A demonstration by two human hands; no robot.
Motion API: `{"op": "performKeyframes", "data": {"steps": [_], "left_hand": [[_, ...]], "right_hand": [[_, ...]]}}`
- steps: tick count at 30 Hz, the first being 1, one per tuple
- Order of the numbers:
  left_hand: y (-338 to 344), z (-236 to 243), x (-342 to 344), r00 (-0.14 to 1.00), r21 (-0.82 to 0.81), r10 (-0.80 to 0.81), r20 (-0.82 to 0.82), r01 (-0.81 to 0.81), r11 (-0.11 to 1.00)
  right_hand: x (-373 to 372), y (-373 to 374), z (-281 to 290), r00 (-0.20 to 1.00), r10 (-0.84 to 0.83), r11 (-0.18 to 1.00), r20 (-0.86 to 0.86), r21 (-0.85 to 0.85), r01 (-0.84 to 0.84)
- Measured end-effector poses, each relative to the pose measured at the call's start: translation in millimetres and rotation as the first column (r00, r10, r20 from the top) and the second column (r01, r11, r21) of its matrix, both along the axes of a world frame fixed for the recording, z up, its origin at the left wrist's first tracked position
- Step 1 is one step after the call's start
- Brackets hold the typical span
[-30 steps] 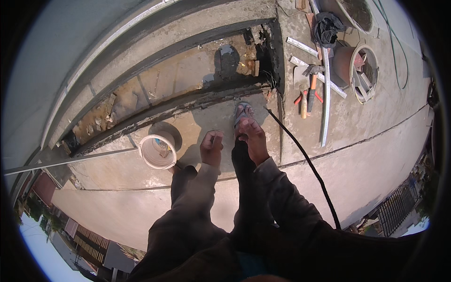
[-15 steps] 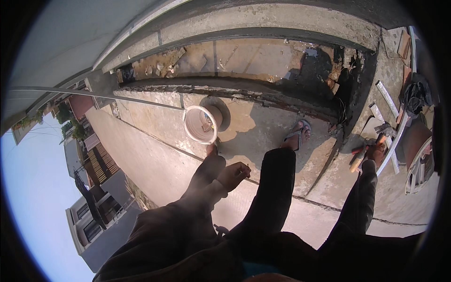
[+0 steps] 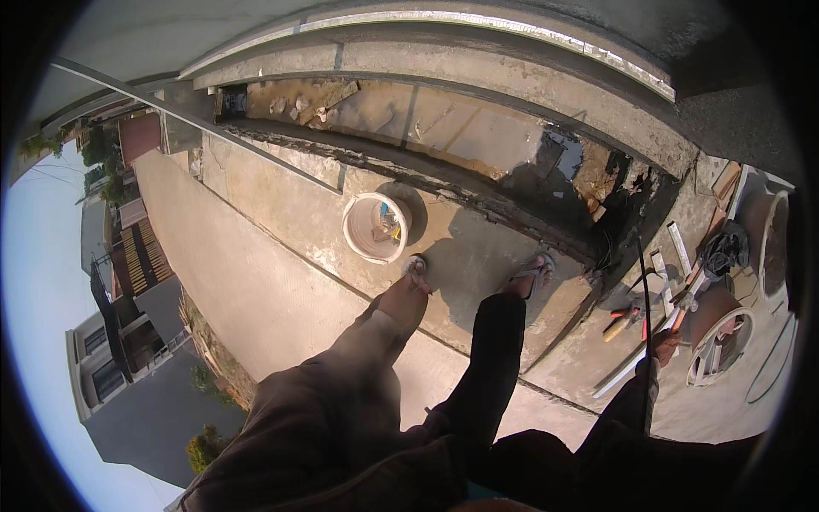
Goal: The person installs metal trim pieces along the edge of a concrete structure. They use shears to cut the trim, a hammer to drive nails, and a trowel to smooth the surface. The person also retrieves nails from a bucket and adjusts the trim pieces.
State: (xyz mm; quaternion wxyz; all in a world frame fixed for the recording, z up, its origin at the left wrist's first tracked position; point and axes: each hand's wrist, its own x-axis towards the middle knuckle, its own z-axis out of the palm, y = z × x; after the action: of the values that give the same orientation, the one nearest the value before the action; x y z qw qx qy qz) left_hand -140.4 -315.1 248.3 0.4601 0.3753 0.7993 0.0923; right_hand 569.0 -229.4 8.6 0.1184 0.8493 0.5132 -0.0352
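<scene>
My right hand (image 3: 665,345), at the lower right, is closed around the orange handle of a hammer (image 3: 678,319), beside red-handled pliers (image 3: 633,312), a yellow-handled tool (image 3: 614,328) and pale metal strips (image 3: 678,247). A long black cord (image 3: 644,282) passes by that hand. My left hand (image 3: 403,300) hangs over my sandalled left foot, fingers loosely apart, apparently holding nothing. Just above it stands a white bucket (image 3: 350,226) with small items inside. My other sandalled foot (image 3: 533,275) is on the concrete near the trench edge.
A trench (image 3: 461,119) with wet debris runs across the top beneath a concrete ledge (image 3: 529,81). A metal bar (image 3: 196,115) slants toward the bucket. At right lie a black plastic bag (image 3: 725,247) and buckets of offcuts (image 3: 698,358). Buildings (image 3: 128,358) and trees show beyond the left edge.
My right hand has moved from near my foot out to the tools on the right and closed on the hammer. The view has swung leftward, showing more buildings.
</scene>
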Motion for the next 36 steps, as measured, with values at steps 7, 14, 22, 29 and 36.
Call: {"op": "performKeyframes", "data": {"steps": [7, 14, 22, 29, 36], "left_hand": [[83.5, -12.7, -120.1, 0.890, 0.310, 0.394, 0.228, -0.450, 0.838], [224.6, -87.3, -301.7, 0.955, 0.643, 0.260, 0.144, -0.290, 0.709], [375.8, -119.4, -423.2, 0.963, 0.771, 0.248, -0.104, -0.079, 0.631], [459.0, -167.0, -475.0, 0.963, 0.775, 0.252, -0.092, -0.089, 0.626], [461.9, -193.6, -494.3, 0.941, 0.576, 0.299, -0.162, -0.156, 0.802]], "right_hand": [[-106.1, -21.8, 63.6, 0.891, -0.265, 0.963, -0.369, -0.155, 0.222], [-360.4, -30.7, 210.5, 0.893, -0.161, 0.900, -0.420, -0.434, -0.041], [-572.6, -21.3, 252.6, 0.832, -0.474, 0.548, -0.287, -0.836, 0.024], [-572.8, -136.5, 189.3, 0.657, -0.163, 0.844, -0.736, -0.449, -0.294], [-640.5, -80.0, 226.9, 0.719, -0.328, 0.741, -0.612, -0.639, -0.206]]}}
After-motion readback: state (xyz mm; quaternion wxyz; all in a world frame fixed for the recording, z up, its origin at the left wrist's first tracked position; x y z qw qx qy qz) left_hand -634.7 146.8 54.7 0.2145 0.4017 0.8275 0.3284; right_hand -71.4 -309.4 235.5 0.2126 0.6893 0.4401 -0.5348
